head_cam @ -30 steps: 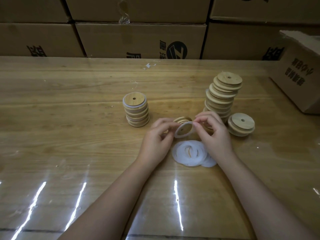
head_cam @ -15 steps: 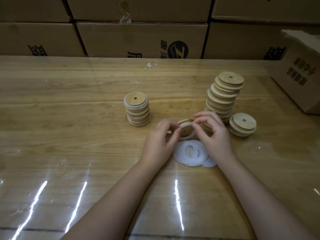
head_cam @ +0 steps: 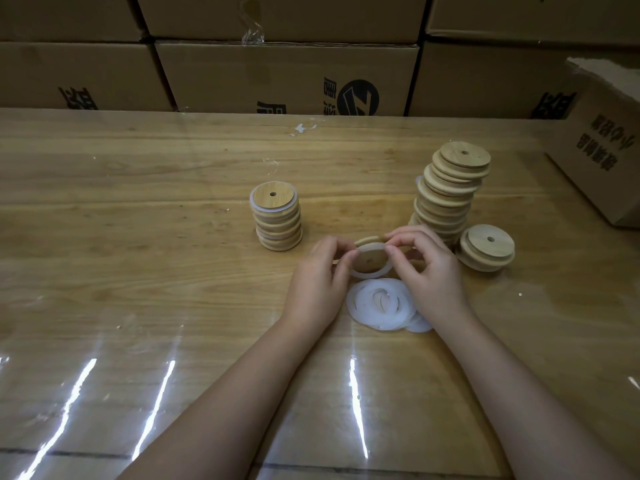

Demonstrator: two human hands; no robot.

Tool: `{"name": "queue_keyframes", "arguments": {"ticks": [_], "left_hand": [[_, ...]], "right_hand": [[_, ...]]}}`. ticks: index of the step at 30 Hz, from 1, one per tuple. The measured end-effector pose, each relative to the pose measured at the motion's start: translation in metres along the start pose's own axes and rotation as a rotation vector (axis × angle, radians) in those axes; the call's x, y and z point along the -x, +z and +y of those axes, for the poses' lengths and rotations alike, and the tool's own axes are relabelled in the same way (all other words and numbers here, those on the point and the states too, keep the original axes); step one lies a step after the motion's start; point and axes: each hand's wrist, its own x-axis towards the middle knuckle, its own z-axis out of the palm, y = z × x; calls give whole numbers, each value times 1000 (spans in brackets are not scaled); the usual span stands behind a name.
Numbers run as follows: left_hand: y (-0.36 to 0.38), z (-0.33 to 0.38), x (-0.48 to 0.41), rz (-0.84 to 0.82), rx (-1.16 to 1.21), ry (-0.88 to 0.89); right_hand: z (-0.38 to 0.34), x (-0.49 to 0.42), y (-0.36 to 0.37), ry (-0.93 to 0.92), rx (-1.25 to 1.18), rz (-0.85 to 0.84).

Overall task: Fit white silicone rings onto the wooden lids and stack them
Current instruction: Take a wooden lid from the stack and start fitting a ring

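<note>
Ring-seating step: left hand (head_cam: 318, 282) and right hand (head_cam: 429, 271) both pinch one wooden lid (head_cam: 371, 260), held tilted between them, fingers (head_cam: 398, 252) curled narrow at its rim. White silicone ring (head_cam: 367, 274) sits round the lid's near face, its lower arc showing just below the fingertips. Whether the upper arc is fully seated cannot be told, as the fingers cover it. Doing it well, by judgement: hold the lid steady with one hand, walk the other hand's fingertips round the rim so the ring stretches evenly, and check for twists or a lifted edge before letting go. Silicone likely snaps back if only one side is pushed. Loose rings pile (head_cam: 381, 308) lies just below the fingers, between the wrists and touching the right hand's heel. Finished stack (head_cam: 276, 220), with a white edge showing under its top lid, stands to the left of the left fingers, near but apart, and is the likely drop spot. Tall stack (head_cam: 450, 195) of bare lids leans unevenly just behind the right fingers, close enough that a knuckle bump could topple it. Short stack (head_cam: 486, 247) sits right of the right hand. Table (head_cam: 138, 237) has a glossy clear cover and glare. Cardboard boxes (head_cam: 287, 77) stand well beyond the fingers, and an open box (head_cam: 606, 150) is far right.
</note>
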Motion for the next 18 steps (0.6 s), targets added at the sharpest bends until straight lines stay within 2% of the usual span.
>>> {"name": "queue_keyframes", "arguments": {"ticks": [9,18], "left_hand": [[0,1,-1,22,18,-40],[0,-1,-1,22,31,8]], "right_hand": [[0,1,2,-73,107,32],[-9,4,1,-136,274,76]]}}
